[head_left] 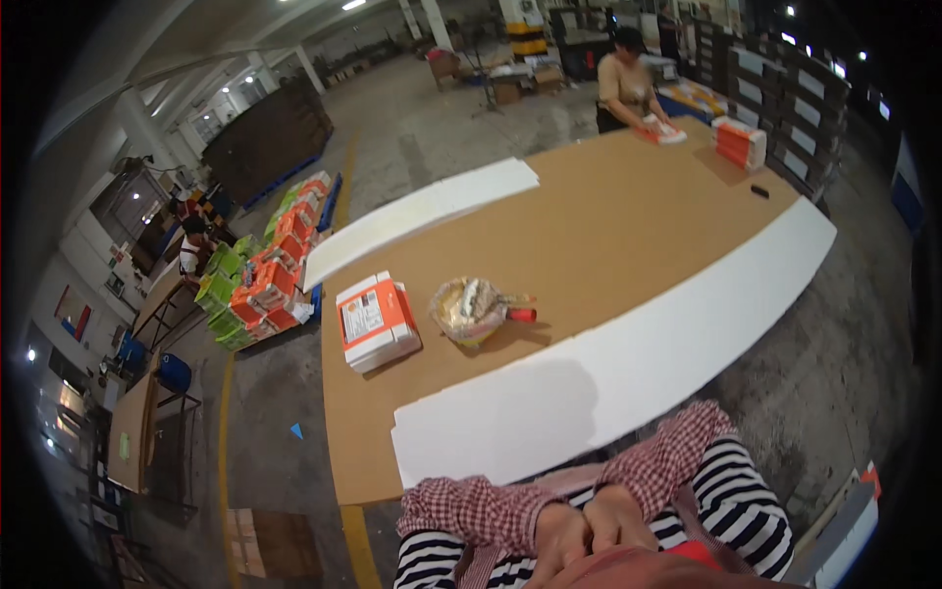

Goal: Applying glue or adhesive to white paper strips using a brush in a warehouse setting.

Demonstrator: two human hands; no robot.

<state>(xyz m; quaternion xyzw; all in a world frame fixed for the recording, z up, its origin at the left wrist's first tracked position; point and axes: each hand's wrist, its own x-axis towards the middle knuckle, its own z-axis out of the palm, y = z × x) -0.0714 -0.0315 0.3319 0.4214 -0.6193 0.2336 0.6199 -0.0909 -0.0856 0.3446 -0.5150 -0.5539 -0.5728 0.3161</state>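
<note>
At the lower edge, my left hand (561,535) and my right hand (618,518) are close together against my body. Their fingers are mostly hidden, so whether they hold anything does not show. Checked red-and-white sleeve covers are on both forearms, over striped sleeves. Just beyond them, a long row of overlapping white sheets (510,417) lies along the near side of the brown table (579,265). Farther in stand a plastic-lined bowl (466,309) with a brush-like tool with a red handle (520,314) resting in it, and a stack of orange-and-white flat cartons (377,324).
A second row of white sheets (422,211) runs along the far side. At the far right end, a co-worker (625,83) handles an orange-and-white piece beside another carton stack (738,144) and a small black object (759,191). Loaded pallets (270,275) stand left on the floor.
</note>
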